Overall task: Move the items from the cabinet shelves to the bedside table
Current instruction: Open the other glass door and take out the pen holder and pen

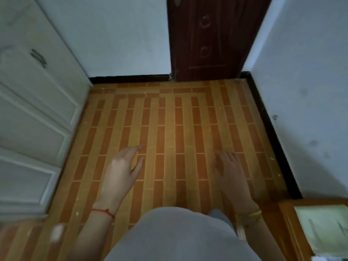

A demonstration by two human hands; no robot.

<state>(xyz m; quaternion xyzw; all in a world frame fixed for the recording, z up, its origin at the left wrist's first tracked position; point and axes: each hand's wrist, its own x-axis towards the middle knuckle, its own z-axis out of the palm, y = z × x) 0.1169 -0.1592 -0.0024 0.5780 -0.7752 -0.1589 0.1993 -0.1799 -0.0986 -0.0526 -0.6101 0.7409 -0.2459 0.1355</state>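
Hovering over the striped orange-and-tan floor (pixel 169 119), both hands were empty, palms down and fingers loosely spread. The left hand (pixel 122 170) had its thumb and forefinger parted wide with nothing between them, and a red string bracelet (pixel 103 212) circled the wrist behind it. The right hand (pixel 229 170) was likewise spread and held nothing; a yellowish band (pixel 251 214) sat on its wrist. The two hands were well apart from each other, each over bare floor.

To the left of the left hand stood the white cabinet (pixel 37 102), its panelled doors closed, with a dark handle (pixel 38 58) on an upper door; the hand was near it without touching. No items from its shelves could be seen. Behind and to the right of the right hand lay the corner of the wooden bedside table (pixel 288 219), bearing a pale green sheet or cloth (pixel 323 228). Ahead of both hands, beyond the floor, stood a dark red-brown door (pixel 207 38) between pale walls. A grey garment (pixel 178 236) on the person filled the space below the wrists.
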